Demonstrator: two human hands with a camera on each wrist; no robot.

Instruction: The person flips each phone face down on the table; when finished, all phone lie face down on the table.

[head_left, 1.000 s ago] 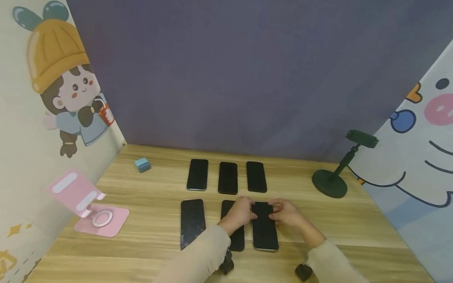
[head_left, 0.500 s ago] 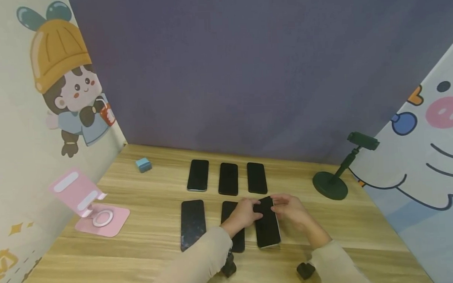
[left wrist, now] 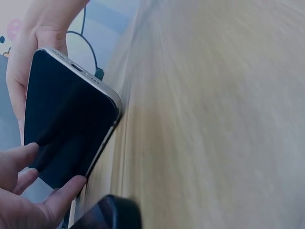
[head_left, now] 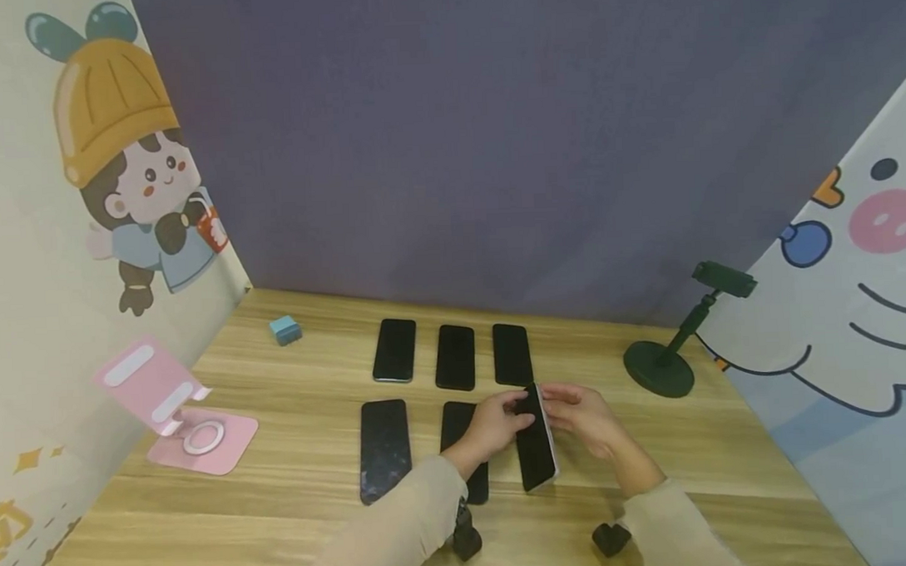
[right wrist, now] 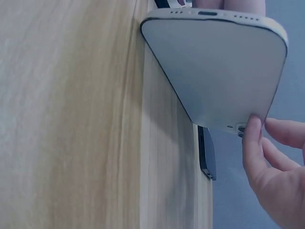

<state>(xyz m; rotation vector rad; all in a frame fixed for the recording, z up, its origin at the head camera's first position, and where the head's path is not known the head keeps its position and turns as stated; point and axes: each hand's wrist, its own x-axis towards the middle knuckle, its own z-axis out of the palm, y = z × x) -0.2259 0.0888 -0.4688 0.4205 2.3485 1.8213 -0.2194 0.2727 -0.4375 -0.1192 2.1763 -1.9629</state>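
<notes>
Both hands hold a smartphone [head_left: 535, 448], tilted up on its long left edge, black screen facing left. My left hand [head_left: 494, 431] has its fingertips on the screen and left edge near the far end, as the left wrist view shows. At the far right corner, the fingers of my right hand [head_left: 587, 421] grip the phone. In the right wrist view the pale back of the phone [right wrist: 214, 67] faces the camera, with the right hand [right wrist: 279, 176] pinching beside the camera lenses. Under the left wrist lies another black phone [head_left: 475, 482], partly hidden.
Three black phones [head_left: 456, 357] lie in a row farther back, and another phone [head_left: 384, 448] lies front left. A pink folding stand [head_left: 237, 445] is at the left, a small blue block [head_left: 286, 330] behind it. At the right stands a dark green stand [head_left: 660, 367].
The phone has gone from flat on the table to tilted on its left edge, its right side raised. Both hands moved slightly right with it.
</notes>
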